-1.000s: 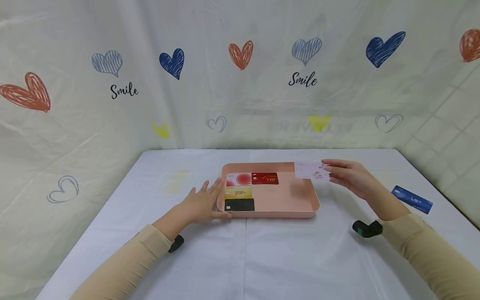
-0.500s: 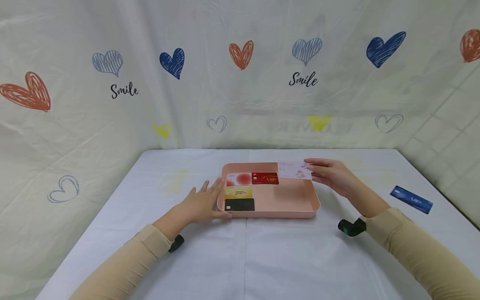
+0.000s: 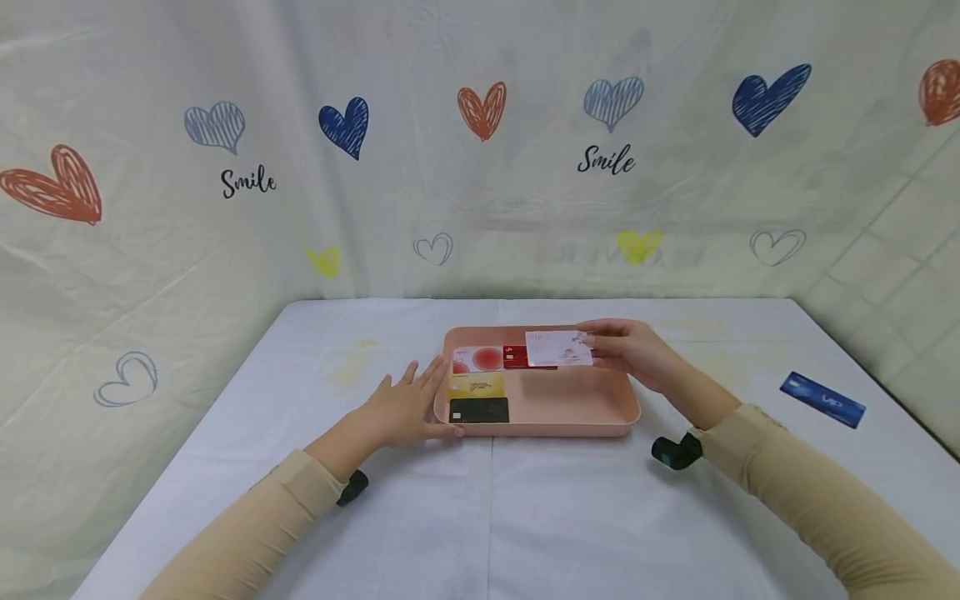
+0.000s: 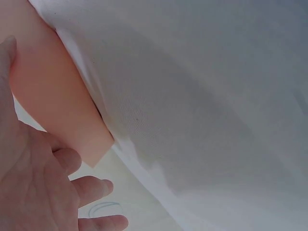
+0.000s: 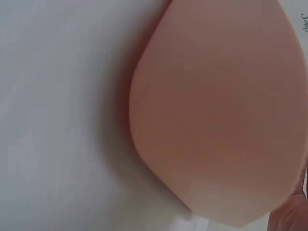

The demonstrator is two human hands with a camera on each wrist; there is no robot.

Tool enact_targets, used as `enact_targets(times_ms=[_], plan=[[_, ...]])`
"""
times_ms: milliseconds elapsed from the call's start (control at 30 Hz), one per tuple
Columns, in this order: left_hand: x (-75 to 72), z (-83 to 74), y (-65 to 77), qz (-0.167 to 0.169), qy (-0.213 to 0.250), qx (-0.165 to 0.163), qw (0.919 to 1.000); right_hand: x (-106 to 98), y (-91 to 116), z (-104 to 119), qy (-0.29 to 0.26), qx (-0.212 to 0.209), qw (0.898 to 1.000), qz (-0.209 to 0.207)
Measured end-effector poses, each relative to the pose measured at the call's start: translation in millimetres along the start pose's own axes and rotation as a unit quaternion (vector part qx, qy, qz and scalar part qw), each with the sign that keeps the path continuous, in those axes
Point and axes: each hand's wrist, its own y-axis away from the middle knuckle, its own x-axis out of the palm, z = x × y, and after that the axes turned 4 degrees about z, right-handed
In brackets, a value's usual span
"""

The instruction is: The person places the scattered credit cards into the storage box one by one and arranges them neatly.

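Note:
A pink tray [image 3: 573, 400] sits on the white-covered table. My left hand [image 3: 405, 408] rests against its left side, fingers spread; the left wrist view shows the palm and fingers [image 4: 91, 190] at the tray's wall. Between the fingertips of my right hand [image 3: 633, 354] is a pale pink-white VIP card [image 3: 558, 348], held over the tray's back part. It overlaps a red card [image 3: 514, 357] and hides most of it. Along the tray's left lie a white card with red circles [image 3: 477, 358], a gold card [image 3: 476, 386] and a black card [image 3: 478, 410].
A blue VIP card [image 3: 822, 399] lies on the table at the right, outside the tray. Behind the table hangs a pale curtain [image 3: 525, 183] printed with hearts. A black wrist device [image 3: 677, 452] juts from the right cuff.
My right hand has moved left with the pale card, from the tray's right rear corner to over the red card. My left hand has stayed at the tray's side.

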Motion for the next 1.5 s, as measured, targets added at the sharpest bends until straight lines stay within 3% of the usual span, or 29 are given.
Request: enact_targets(times_ms=[233, 500, 1167, 1500], plan=[[-0.1, -0.4, 0.2, 0.0, 0.001, 0.001, 1.0, 15.7, -9.6, -4.0, 0.033, 0.027, 0.999, -0.003], [-0.5, -0.5, 0.5, -0.002, -0.004, 0.002, 1.0, 27.0, -18.0, -6.8, 0.051, 0.03, 0.998, -0.001], [0.4, -0.1, -0.8, -0.002, -0.008, -0.002, 1.0, 36.1, -34.2, -20.0, 0.091, 0.1, 0.991, 0.004], [0.2, -0.5, -0.3, 0.0, -0.006, -0.004, 1.0, 39.4, -39.3, -25.8, 0.107, 0.111, 0.988, -0.001]])
